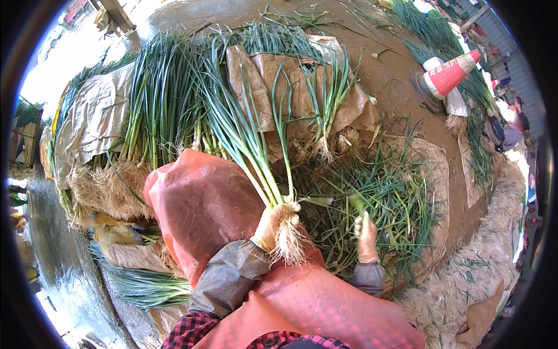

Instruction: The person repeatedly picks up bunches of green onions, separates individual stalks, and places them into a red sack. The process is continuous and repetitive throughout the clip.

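Observation:
My left hand [267,227], in a pale glove, grips several green onions [266,181] low on their white stems, close to the roots. Their roots hang over the glove, and the long leaves point up and away over my red apron [209,196]. My right hand [365,231] is raised to the right with its fingers curled. A blurred green piece shows at its fingertips; whether it is held or falling, I cannot tell. Below that hand lies a heap of loose green leaves and trimmings [383,196].
Big bundles of green onions [161,96] stand at the far left beside sacking [98,113]. Brown sacking [287,87] covers more ahead. A red and white traffic cone [451,74] lies tilted at the upper right, with a person [512,135] beyond. Pale roots [462,270] spread at the right.

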### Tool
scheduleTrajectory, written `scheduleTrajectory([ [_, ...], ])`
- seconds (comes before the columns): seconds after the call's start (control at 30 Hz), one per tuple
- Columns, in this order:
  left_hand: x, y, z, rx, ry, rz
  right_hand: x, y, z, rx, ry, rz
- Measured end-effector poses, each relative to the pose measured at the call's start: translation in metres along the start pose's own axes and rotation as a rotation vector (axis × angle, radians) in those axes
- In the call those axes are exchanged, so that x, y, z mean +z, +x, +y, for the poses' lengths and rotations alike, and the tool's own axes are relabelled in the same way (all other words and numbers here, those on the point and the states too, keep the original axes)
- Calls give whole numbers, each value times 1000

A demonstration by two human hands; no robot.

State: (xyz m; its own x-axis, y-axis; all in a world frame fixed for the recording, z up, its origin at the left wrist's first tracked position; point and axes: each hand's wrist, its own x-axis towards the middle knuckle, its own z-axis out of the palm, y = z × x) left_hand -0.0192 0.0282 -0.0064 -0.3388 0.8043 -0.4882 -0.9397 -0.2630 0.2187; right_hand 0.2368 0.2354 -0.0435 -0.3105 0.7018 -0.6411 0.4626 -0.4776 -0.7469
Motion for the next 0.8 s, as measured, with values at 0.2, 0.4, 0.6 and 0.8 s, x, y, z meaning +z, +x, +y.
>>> scheduleTrajectory([
  [0.2,15,-7,7,-129,-115,-95,-28,12,19,-71,-745,28],
  [0.4,11,-13,1,-35,-119,-161,136,124,-107,-636,-503,114],
  [0.6,21,-8,7,37,-115,-120,186,224,-138,-658,-924,397],
  [0.8,24,-14,29,224,-119,-110,164,153,-119,-514,-393,109],
])
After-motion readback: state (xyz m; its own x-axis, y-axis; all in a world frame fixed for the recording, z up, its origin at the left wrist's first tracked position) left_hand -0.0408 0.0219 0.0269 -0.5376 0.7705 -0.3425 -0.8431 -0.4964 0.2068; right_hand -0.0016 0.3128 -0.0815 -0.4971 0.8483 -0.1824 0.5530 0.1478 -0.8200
